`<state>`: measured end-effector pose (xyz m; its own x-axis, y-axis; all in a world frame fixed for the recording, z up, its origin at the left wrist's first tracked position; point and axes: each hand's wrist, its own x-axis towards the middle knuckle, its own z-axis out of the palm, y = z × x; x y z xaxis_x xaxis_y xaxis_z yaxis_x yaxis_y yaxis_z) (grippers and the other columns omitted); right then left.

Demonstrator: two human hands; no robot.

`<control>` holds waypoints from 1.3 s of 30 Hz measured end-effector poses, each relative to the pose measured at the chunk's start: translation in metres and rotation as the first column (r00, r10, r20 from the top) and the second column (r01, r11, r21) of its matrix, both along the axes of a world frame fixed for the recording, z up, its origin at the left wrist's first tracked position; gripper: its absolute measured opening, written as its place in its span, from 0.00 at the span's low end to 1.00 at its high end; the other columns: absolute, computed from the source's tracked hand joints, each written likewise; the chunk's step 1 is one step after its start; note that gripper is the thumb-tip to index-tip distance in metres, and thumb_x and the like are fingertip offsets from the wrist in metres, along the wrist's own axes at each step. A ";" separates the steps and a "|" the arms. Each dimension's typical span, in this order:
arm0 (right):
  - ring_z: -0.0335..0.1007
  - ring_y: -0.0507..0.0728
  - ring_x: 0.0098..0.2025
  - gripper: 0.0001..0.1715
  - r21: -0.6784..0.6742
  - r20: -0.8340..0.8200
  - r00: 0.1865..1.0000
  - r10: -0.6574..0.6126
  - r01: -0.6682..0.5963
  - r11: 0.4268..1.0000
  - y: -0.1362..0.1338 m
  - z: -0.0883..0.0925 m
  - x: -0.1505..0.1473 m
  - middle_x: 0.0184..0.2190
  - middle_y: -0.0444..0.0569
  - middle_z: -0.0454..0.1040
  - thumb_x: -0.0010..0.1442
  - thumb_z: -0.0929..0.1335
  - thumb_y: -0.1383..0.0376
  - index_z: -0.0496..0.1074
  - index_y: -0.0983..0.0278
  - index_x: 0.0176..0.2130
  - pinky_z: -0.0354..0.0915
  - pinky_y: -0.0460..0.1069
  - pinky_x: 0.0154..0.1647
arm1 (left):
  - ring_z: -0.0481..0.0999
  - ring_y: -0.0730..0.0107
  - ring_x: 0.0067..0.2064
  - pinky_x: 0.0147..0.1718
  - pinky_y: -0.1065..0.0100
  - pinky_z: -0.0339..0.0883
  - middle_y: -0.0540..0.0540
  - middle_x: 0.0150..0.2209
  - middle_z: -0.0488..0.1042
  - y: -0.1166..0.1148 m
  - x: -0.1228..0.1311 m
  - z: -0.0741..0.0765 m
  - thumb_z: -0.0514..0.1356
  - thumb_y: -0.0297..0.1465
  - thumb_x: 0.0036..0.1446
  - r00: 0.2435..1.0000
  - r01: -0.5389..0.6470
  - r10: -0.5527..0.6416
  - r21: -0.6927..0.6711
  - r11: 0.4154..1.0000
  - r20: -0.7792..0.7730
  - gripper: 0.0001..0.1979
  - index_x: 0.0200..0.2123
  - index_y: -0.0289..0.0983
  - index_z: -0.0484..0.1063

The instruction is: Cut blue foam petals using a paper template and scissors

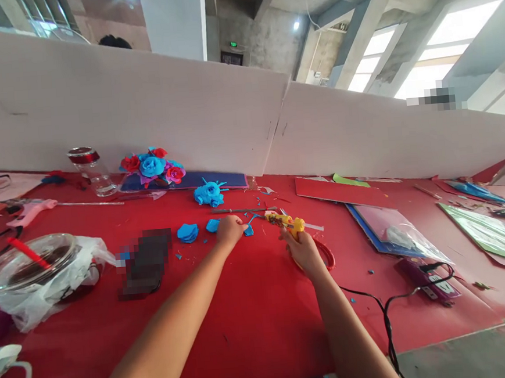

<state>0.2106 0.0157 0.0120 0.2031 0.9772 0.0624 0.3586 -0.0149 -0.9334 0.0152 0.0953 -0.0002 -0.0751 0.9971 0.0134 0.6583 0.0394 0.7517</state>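
My right hand is wrapped around a yellow hot glue gun whose nozzle end points left. Facing it, my left hand pinches a thin blue paper piece close to the nozzle. Beneath those fingers lies a blue paper petal. Another petal shows left of my left hand, beside a stack of blue petals. Behind them rests a cluster of blue paper flowers. A thin rod lies just beyond my left hand.
At the left are a phone, a lidded cup in a plastic bag, a pink glue gun and a glass bottle. A paper bouquet stands near the white partition. Cables and a purple box lie right.
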 end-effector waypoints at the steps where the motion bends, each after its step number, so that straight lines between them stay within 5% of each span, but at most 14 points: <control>1: 0.54 0.51 0.17 0.27 -0.002 -0.006 1.000 -0.007 0.007 1.000 -0.002 -0.003 0.003 0.13 0.40 0.60 0.52 0.65 0.42 0.69 0.63 0.26 0.49 0.47 0.20 | 0.74 0.63 0.33 0.30 0.67 0.60 0.44 0.29 0.78 0.003 0.004 -0.001 0.65 0.27 0.42 1.000 0.008 -0.008 0.001 1.000 -0.013 0.03 0.22 0.37 0.73; 9: 0.48 0.48 0.15 0.32 -0.087 -0.229 0.971 -0.074 0.055 0.995 -0.013 0.007 -0.004 0.12 0.38 0.57 0.48 0.65 0.37 0.67 0.63 0.27 0.45 0.46 0.16 | 0.74 0.68 0.33 0.28 0.71 0.58 0.48 0.30 0.77 0.001 0.001 -0.007 0.65 0.28 0.45 0.997 0.035 -0.032 0.040 0.999 -0.077 0.05 0.28 0.39 0.72; 16: 0.48 0.48 0.14 0.31 -0.111 -0.225 0.970 -0.094 0.071 0.991 -0.012 0.007 -0.006 0.12 0.37 0.57 0.48 0.65 0.37 0.67 0.63 0.27 0.44 0.46 0.15 | 0.74 0.65 0.36 0.31 0.69 0.59 0.44 0.37 0.76 -0.003 -0.004 -0.008 0.63 0.30 0.48 0.981 0.070 -0.061 0.041 0.997 -0.182 0.02 0.25 0.39 0.74; 21: 0.51 0.49 0.16 0.28 -0.106 -0.235 0.966 -0.107 0.084 0.991 -0.009 -0.002 -0.004 0.14 0.39 0.59 0.52 0.66 0.41 0.69 0.63 0.28 0.46 0.46 0.16 | 0.73 0.65 0.35 0.32 0.68 0.59 0.43 0.36 0.74 -0.005 0.004 -0.009 0.60 0.22 0.49 0.979 0.128 -0.121 0.033 0.991 -0.167 0.06 0.24 0.37 0.71; 29: 0.53 0.46 0.17 0.19 -0.107 -0.519 0.853 -0.049 -0.008 0.994 -0.012 0.008 -0.006 0.15 0.37 0.62 0.40 0.76 0.57 0.70 0.64 0.29 0.49 0.44 0.17 | 0.71 0.68 0.35 0.34 0.69 0.62 0.48 0.31 0.74 -0.001 -0.003 -0.005 0.57 0.24 0.51 0.989 0.091 -0.101 0.098 0.991 0.109 0.04 0.26 0.38 0.68; 39: 0.59 0.45 0.19 0.20 -0.095 -0.734 0.679 -0.030 -0.059 0.994 -0.010 0.006 -0.016 0.21 0.39 0.70 0.35 0.79 0.64 0.71 0.64 0.29 0.57 0.42 0.19 | 0.65 0.75 0.27 0.27 0.72 0.58 0.51 0.25 0.70 -0.014 -0.010 -0.007 0.60 0.35 0.48 0.877 -0.040 0.000 0.074 0.996 0.481 0.08 0.25 0.37 0.68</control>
<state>0.1947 0.0061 0.0175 0.1264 0.9716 -0.2000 -0.4388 -0.1261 -0.8897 0.0053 0.0815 -0.0072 -0.1123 0.9924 0.0494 0.2148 -0.0243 0.9763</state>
